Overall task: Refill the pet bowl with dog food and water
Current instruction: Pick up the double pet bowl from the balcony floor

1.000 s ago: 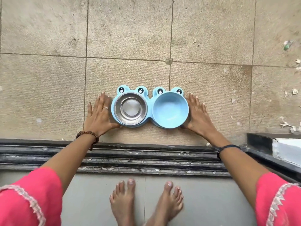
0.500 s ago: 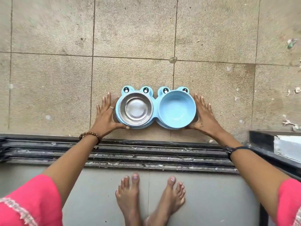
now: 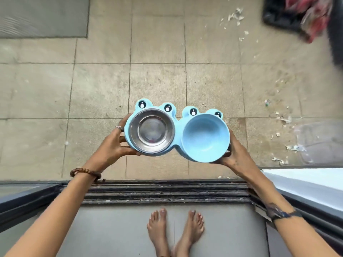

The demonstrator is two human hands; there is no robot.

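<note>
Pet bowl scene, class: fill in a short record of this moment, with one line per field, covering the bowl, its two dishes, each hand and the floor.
Item: blue pet bowl with frog eyes, held up above the floor
Left dish: steel dish, no food visible
Right dish: blue dish, no food visible
Left hand: left hand grips the steel end
Right hand: right hand grips the blue end
Floor: tiled floor with pale scraps at right
Task status: neither dish filled yet
</note>
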